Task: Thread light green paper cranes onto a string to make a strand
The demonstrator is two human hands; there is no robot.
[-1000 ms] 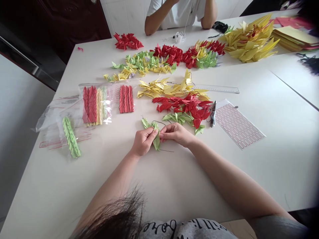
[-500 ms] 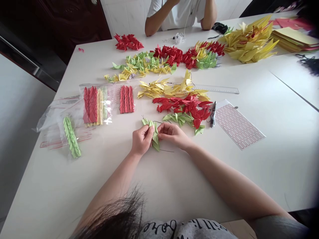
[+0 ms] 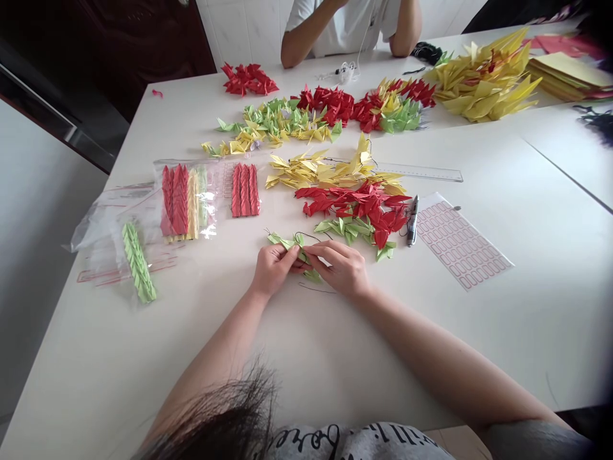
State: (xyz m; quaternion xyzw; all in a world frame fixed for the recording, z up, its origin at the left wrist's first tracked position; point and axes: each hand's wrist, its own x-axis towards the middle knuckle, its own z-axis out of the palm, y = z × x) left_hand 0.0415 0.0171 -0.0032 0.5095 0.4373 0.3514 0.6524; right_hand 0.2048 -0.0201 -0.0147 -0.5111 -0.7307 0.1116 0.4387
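Observation:
My left hand (image 3: 274, 271) and my right hand (image 3: 341, 268) meet over the white table (image 3: 230, 332), pinching a short string of green origami cranes (image 3: 286, 242) between their fingertips. A thin dark thread (image 3: 311, 289) trails from the string on the tabletop below my hands. Part of the string is hidden by my fingers. Just beyond my right hand lies a strand of green paper cranes (image 3: 343, 229), with a heap of red cranes (image 3: 357, 206) behind it.
Yellow cranes (image 3: 316, 171) lie beyond the red heap, and a ruler (image 3: 419, 171) sits nearby. A marker pen (image 3: 412, 220) and a label sheet (image 3: 457, 243) are to the right. Plastic bags of folded cranes (image 3: 184, 201) are to the left. A seated person (image 3: 345, 25) is across the table.
My hands have drawn closer together, and my right hand now covers more of the green cranes. The string has tilted toward horizontal, and the thread below it has shifted.

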